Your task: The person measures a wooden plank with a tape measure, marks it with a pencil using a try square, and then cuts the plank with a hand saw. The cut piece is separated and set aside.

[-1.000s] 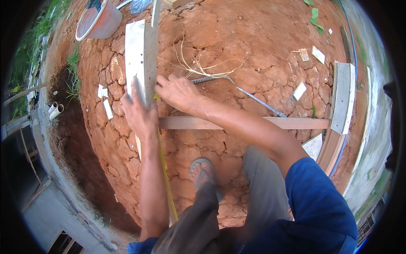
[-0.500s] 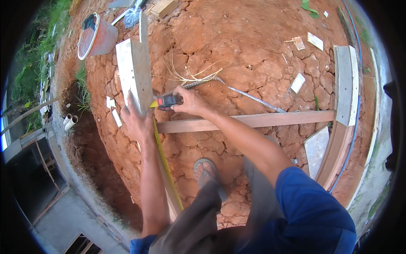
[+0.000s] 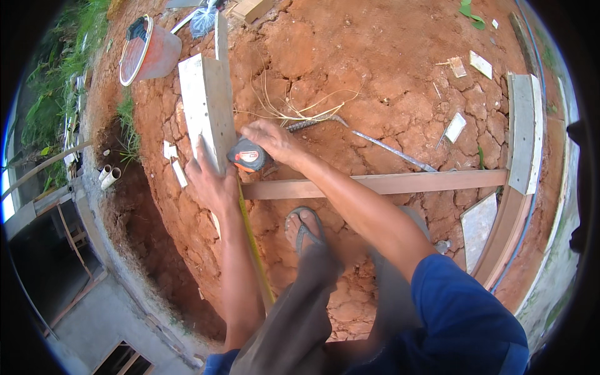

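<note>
Right hand [image 3: 270, 141], fingers curled, grips an orange-and-black tape measure case [image 3: 248, 156] over cracked red earth ground [image 3: 387, 81]. Its yellow tape blade [image 3: 252, 240] runs from the case toward the lower edge of the view, alongside the left forearm. Left hand [image 3: 211, 181], fingers extended and flat, presses on the near end of a pale grey wooden plank [image 3: 206, 109], just left of the case. A reddish-brown wooden batten [image 3: 387, 183] lies crosswise beneath the right forearm.
</note>
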`<action>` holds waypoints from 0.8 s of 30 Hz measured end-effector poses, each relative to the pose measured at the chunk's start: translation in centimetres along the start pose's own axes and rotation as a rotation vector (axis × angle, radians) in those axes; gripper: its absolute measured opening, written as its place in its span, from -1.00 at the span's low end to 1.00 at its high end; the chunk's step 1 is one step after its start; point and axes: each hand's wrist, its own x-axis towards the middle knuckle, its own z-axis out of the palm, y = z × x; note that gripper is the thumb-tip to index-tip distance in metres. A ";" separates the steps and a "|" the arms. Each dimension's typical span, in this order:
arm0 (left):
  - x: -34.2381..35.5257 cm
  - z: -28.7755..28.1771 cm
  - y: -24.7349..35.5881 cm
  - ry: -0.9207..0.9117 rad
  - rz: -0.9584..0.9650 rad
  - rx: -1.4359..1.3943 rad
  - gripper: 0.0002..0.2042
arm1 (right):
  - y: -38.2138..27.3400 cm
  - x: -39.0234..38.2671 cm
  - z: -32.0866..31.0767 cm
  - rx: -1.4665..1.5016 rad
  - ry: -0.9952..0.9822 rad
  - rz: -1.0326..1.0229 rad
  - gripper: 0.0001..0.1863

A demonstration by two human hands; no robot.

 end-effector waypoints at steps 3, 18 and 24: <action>0.0 0.1 -0.2 0.032 0.045 -0.031 -0.09 | 0.1 -2.3 0.1 -0.267 -0.141 -0.042 -0.10; -0.2 -0.5 0.7 -0.023 -0.018 -0.013 -0.08 | -12.1 25.3 -8.0 -0.051 0.216 -0.410 -0.27; -0.1 -0.6 0.5 -0.067 -0.048 -0.044 -0.09 | -10.2 26.9 -5.7 -0.143 0.404 -0.343 -0.25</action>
